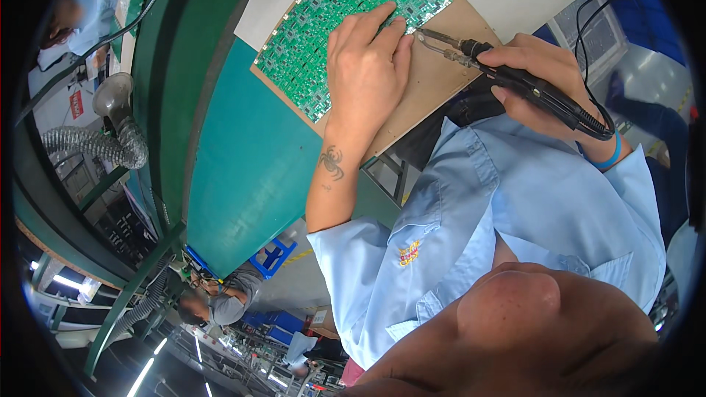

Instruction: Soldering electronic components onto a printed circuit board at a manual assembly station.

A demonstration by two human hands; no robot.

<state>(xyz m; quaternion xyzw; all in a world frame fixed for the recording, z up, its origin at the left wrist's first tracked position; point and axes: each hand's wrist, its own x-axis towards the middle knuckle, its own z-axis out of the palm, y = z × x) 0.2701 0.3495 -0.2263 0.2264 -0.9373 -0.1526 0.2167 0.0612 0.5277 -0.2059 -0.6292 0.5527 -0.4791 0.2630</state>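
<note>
Left hand (364, 62) loosely spread on the green circuit board (298, 48), right hand (544, 59) gripping a two-pronged tool (540, 93); seemingly underway, what's left unclear.

Looks like an electronics workshop on a factory floor.
Shows as such in the sheet of green circuit boards (305, 40) on a brown backing board (434, 92), the long green worktop (250, 147) beside it, the black-handled two-pronged tool (540, 93) with its cable, and, at left, a flexible duct (81, 143) with a funnel-shaped hood (114, 94). Shows too in the light-blue work shirt (471, 198), a similarly dressed co-worker (101, 4) at upper left, another in grey (237, 306) lower down, yellow floor marking (298, 256), blue bins (283, 323) and strip lights (140, 378) farther off.
</note>
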